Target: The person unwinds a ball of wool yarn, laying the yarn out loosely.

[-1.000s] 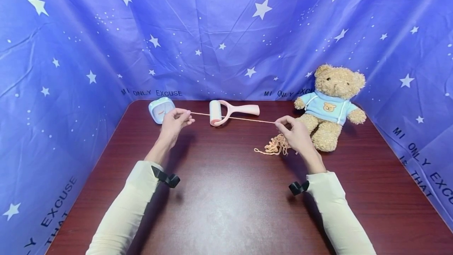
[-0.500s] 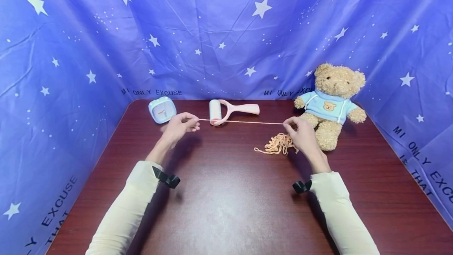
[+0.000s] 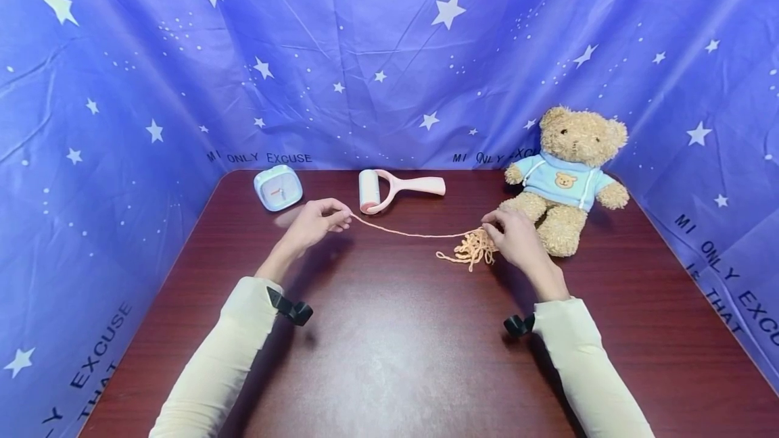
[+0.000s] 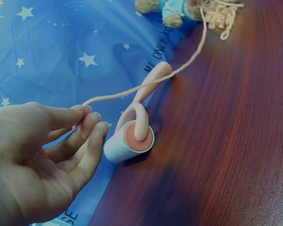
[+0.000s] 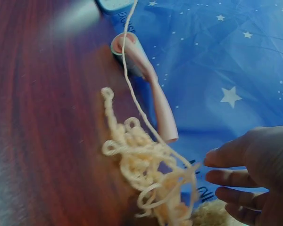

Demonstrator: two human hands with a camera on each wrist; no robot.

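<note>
My left hand (image 3: pixel 315 226) pinches the end of a peach yarn strand (image 3: pixel 414 235) between thumb and fingertips, above the table near the lint roller. The strand sags across to a loose, tangled pile of the same yarn (image 3: pixel 471 247) on the right. Beside that pile is my right hand (image 3: pixel 517 238). In the right wrist view its fingers (image 5: pixel 231 179) are parted and hold nothing, with a small gap between them and the yarn (image 5: pixel 141 160). The left wrist view shows the strand (image 4: pixel 118 95) running from the left fingertips past the roller.
A pink-handled lint roller (image 3: pixel 370 192) lies at the back middle of the dark wooden table (image 3: pixel 389 357). To its left stands a light blue clock (image 3: pixel 278 188). A teddy bear (image 3: pixel 562 181) in a blue hoodie sits at the back right, close to the right hand. Starry blue curtains (image 3: pixel 341 53) surround the table.
The strand was taut between both hands and now hangs slack. My right hand has let go of its end, which dropped onto the pile. My left hand moved slightly right and nearer.
</note>
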